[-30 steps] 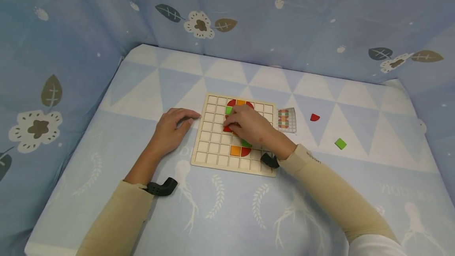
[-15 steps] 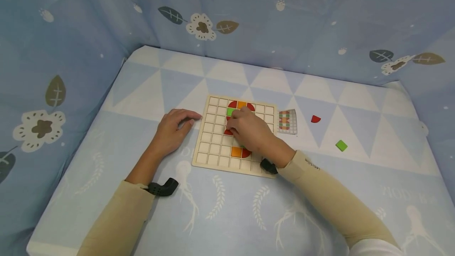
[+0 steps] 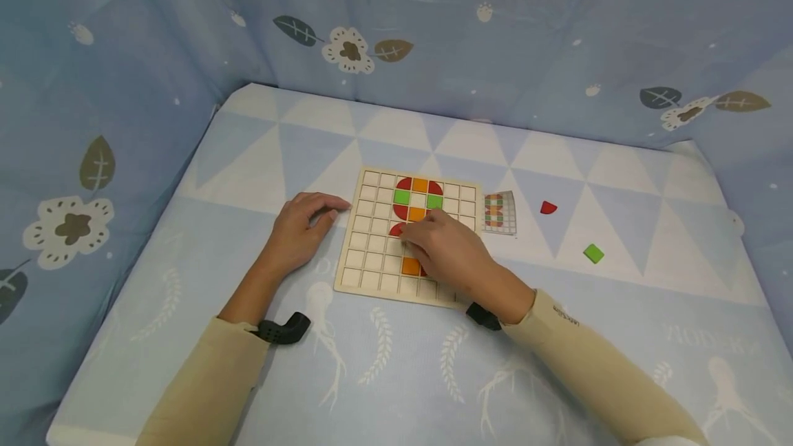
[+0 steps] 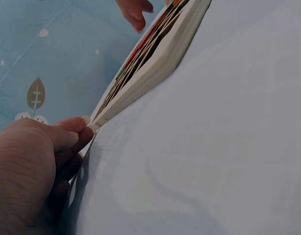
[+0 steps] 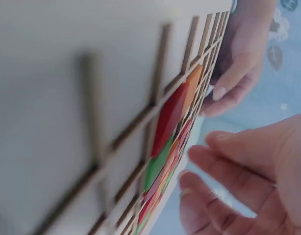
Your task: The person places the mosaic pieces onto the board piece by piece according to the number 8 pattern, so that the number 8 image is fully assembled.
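Head view shows the right hand (image 3: 447, 250) lying over the lower middle of the wooden grid board (image 3: 372, 253), fingers loosely stretched and a little apart, pinching nothing that can be seen; the right wrist view agrees, with the fingers (image 5: 238, 161) relaxed just beside the coloured pieces. Under its fingertips a red piece (image 3: 396, 229) peeks out, and an orange square (image 3: 409, 266) sits just below the knuckles, partly covered. Beyond the fingertips, in the upper rows, red, green and orange pieces form a block (image 3: 418, 197), clear of the hand. The left hand (image 3: 301, 226) rests on the table (image 3: 186, 253) at the board's left edge, fingers gently curved; the left wrist view shows a fingertip (image 4: 84, 131) touching the board's corner, though whether it grips the edge is hard to tell.

Right of the board, touching its side, lies a small pattern card (image 3: 500, 212) printed with a coloured grid; its marks are too small to read. Farther right a loose red piece (image 3: 548, 208) and a green square (image 3: 593, 252) lie well apart from both hands.
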{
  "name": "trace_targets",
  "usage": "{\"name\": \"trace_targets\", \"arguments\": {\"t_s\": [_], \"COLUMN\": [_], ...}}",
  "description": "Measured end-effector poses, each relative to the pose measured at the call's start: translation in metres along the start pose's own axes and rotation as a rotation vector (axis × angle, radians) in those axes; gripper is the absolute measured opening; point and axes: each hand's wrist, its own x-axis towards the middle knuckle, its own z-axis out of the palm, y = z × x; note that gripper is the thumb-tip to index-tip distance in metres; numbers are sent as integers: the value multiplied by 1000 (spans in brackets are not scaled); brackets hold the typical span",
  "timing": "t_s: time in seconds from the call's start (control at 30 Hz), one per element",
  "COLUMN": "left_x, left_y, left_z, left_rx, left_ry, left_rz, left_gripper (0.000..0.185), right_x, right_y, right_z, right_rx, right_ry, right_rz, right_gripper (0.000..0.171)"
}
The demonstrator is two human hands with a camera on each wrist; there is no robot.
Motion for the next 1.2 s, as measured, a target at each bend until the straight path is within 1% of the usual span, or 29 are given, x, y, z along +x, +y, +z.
{"name": "trace_targets", "arguments": {"t_s": [0.1,0.2,0.3,0.37,0.43,0.53,0.7,0.8,0.87,0.9,0.97,1.03,1.13,1.2], "left_x": [0,-1,0,0,0,0,0,-1,-1,-1,-1,-1,-1,-1], "left_y": [-1,-2,-1,-1,0,2,5,4,4,3,3,3,3,4], "left_z": [0,-1,0,0,-1,-2,-1,0,0,1,1,0,0,0], "left_rx": [-5,-4,-7,-4,-6,-7,-9,-12,-14,-12,-9,-7,-6,-7], "left_ry": [-1,-1,-8,-9,-9,-9,-19,-14,-11,-9,-6,-5,-7,-8], "left_rz": [-2,-6,-5,-8,-12,-21,-29,-28,-22,-20,-17,-14,-13,-12], "left_gripper": [22,22,22,22,22,21,22,22,22,22,22,22,21,22], "right_x": [-17,-37,-61,-77,-93,-115,-144,-155,-161,-164,-168,-172,-175,-178], "right_y": [7,20,39,54,68,86,105,110,112,114,118,125,139,149], "right_z": [-5,-12,-21,-27,-32,-37,-44,-51,-56,-60,-66,-75,-86,-91], "right_rx": [51,102,121,112,89,56,-22,-94,-130,-135,-121,-84,8,70], "right_ry": [51,109,174,198,198,172,148,124,99,74,4,-90,-200,-226], "right_rz": [8,53,136,203,276,351,396,436,481,518,606,684,760,776], "right_gripper": [20,23,24,24,24,23,24,33,41,45,52,61,69,67]}}
